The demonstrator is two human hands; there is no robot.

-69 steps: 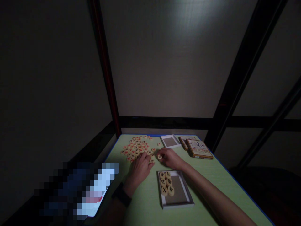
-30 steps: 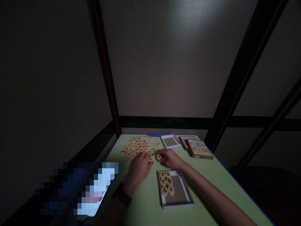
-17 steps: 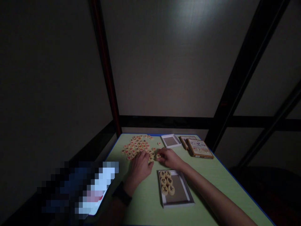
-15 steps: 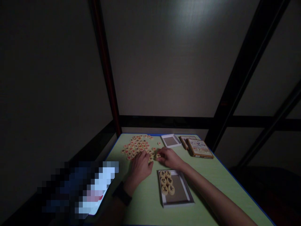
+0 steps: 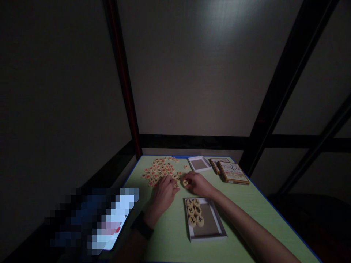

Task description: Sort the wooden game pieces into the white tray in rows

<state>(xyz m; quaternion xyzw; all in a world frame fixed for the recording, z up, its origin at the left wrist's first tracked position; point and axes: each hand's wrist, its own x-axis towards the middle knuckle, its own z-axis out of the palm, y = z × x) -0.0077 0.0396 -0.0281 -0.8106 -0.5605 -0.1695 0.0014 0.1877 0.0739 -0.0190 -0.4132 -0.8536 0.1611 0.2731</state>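
Between the thumb and fingers of my right hand (image 5: pixel 199 183) is a round xiangqi piece (image 5: pixel 185 182) with a black character. My left hand (image 5: pixel 164 191) lies at the near edge of a heap of xiangqi pieces (image 5: pixel 161 168) marked in red and black. Its thumb and fingers close on another xiangqi piece (image 5: pixel 176 186); some of the heap is hidden under the hand. Just in front of me sits an open shallow box (image 5: pixel 210 219), with several black-character pieces (image 5: pixel 194 212) in two columns along its left side.
A second open box tray (image 5: pixel 199 164) lies at the far side of the green table (image 5: pixel 246 215). Two printed game boxes (image 5: pixel 233 172) are at the far right, one overlapping the other. One loose red piece (image 5: pixel 185 166) lies near the tray. A pixelated bright screen (image 5: pixel 115 223) is at lower left.
My left thumb and fingers have drawn together on a piece at the heap's near edge. My right hand keeps its piece, now turned with its face more visible.
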